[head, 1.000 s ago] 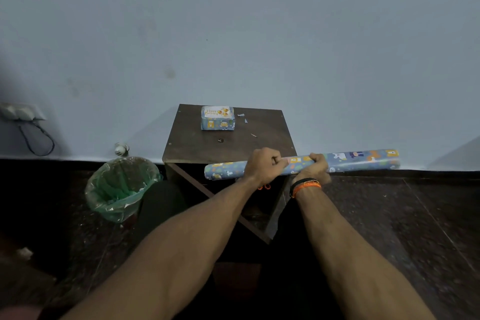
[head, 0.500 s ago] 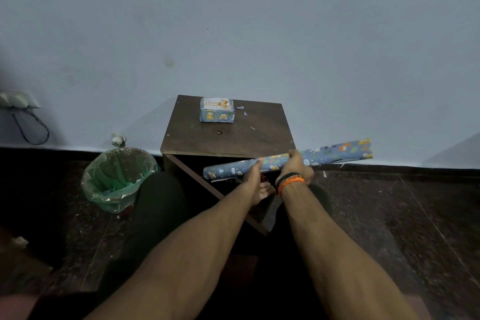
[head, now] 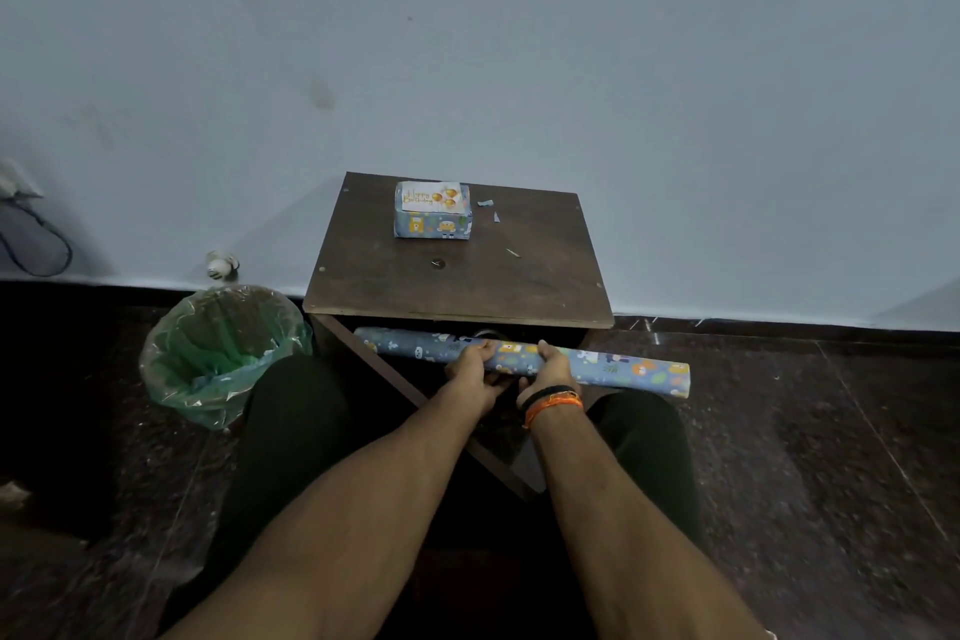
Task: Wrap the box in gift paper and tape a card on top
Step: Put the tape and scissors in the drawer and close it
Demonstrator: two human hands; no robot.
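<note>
Nearest the viewer, both forearms reach toward the counter (head: 457, 270). The left hand (head: 470, 369) and the right hand (head: 550, 369), an orange and black band at its wrist, are each closed around the middle of a roll of gift paper (head: 524, 359), held level just below the counter's front edge, its left end inside the open space under the top. To the left of the counter a bin with a green liner (head: 218, 353) stands on the floor. Farther back, on the counter near the wall, sits the box (head: 432, 211), wrapped in the same blue paper, with a card (head: 430, 197) on top reading "Happy Birthday". A few paper scraps (head: 488, 208) lie just beside it. The wrapping looks finished; the step in hand seems to be stowing the roll, which calls for sliding it fully under the counter.
</note>
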